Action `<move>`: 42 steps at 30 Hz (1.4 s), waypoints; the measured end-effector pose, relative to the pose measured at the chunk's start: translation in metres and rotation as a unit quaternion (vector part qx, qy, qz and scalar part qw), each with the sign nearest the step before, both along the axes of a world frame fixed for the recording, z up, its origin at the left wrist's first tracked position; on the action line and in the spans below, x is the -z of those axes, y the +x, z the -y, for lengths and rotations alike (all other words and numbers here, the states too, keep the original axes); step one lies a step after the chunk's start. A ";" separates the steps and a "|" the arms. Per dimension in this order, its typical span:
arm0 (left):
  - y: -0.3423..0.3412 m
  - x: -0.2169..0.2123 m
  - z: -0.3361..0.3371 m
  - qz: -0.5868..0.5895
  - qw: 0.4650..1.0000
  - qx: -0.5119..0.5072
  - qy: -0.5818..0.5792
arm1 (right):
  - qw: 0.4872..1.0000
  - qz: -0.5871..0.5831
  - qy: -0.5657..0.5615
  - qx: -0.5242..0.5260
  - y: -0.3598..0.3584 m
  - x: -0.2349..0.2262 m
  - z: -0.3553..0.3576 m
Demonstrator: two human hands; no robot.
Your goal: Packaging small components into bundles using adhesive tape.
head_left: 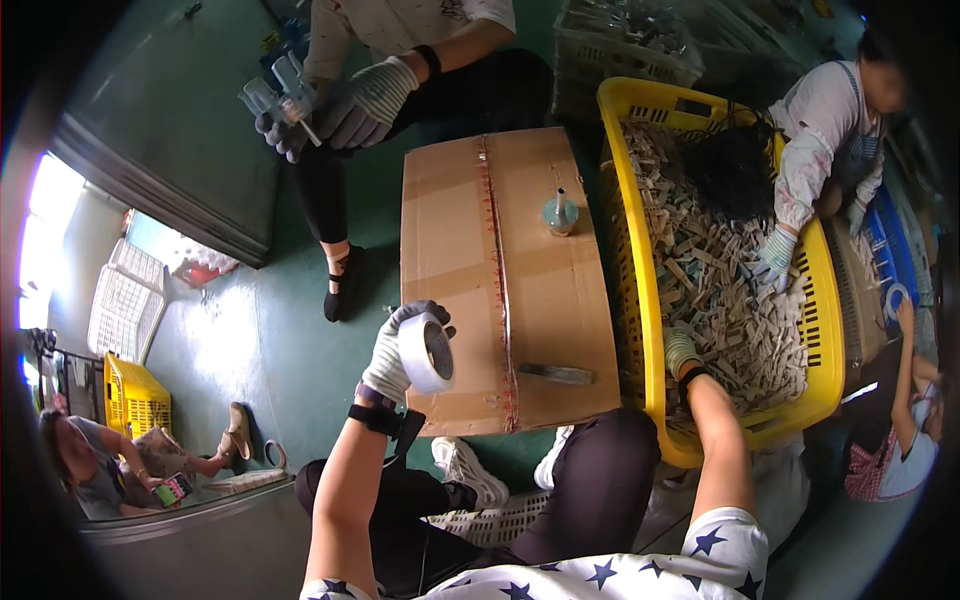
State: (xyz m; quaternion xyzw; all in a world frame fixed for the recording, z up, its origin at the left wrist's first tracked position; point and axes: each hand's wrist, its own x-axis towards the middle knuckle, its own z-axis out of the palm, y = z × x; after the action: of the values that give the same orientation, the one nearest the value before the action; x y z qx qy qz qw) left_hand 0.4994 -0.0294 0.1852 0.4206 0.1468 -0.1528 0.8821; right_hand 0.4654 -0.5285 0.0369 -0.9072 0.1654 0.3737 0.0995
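Observation:
My left hand point(392, 352), in a striped work glove, is shut on a white roll of tape point(428, 352) held over the near left corner of a flat brown cardboard box point(540, 290). My right hand point(680, 350), also gloved, reaches into a yellow plastic crate point(640, 330) filled with several small pale parts point(720, 290); its fingers are partly buried, so its grip is hidden. On the box stand a small grey-blue spool-like piece point(560, 213) and a flat metal tool point(556, 373).
Across the box a seated person with gloved hands point(360, 100) holds a grey part. Another person's gloved hand point(772, 262) digs in the yellow crate. A white crate point(625, 45) sits behind, a smaller yellow crate point(135, 400) at left. Green floor surrounds.

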 end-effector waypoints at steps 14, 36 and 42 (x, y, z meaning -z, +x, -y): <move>0.016 -0.001 -0.034 0.054 0.998 0.022 0.017 | 0.896 0.397 0.181 0.084 0.016 -0.172 0.019; -0.013 -0.003 -0.061 0.039 0.997 0.061 -0.014 | 0.848 0.450 0.250 -0.127 0.112 -0.125 -0.248; -0.015 -0.003 -0.054 0.034 0.997 0.062 -0.017 | 0.836 0.428 0.340 -0.048 0.076 -0.151 -0.211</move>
State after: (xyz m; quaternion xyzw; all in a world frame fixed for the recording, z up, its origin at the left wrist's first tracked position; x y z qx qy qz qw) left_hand 0.4847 0.0250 0.1880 0.4189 0.0880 -0.1949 0.8825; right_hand 0.5409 -0.3178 0.1876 -0.8927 -0.0748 -0.0154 0.4442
